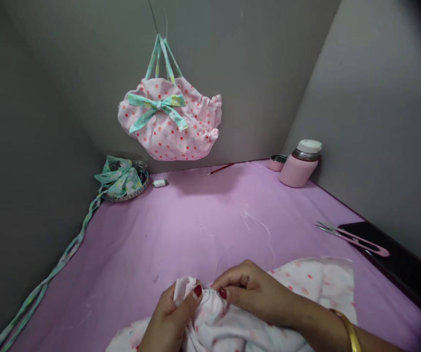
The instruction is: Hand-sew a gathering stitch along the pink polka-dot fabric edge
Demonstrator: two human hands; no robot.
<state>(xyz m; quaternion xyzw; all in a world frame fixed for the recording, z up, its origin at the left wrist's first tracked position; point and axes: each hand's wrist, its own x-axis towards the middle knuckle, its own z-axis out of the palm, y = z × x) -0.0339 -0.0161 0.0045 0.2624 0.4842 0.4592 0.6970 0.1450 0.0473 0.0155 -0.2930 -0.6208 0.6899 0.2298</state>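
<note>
A white cotton fabric with pink and red dots (316,278) lies bunched at the near edge of the table. My left hand (176,313) is closed on its upper edge, the thumb pressing a folded corner. Close by on the right, my right hand (256,293) pinches the same edge between thumb and index finger, where the cloth is drawn into small gathers. A fine white thread (269,234) loops over the table just beyond my right fingers. Whether a needle sits between the fingertips is hidden.
A dotted pink fabric piece with a green bow (170,122) hangs on the back wall. Green fabric in a round basket (132,194), a thread spool (159,183), a thin red stick (221,169), a pink jar (298,168), its cup-like lid (277,163) and thread snips (357,239) surround the purple cloth (181,220).
</note>
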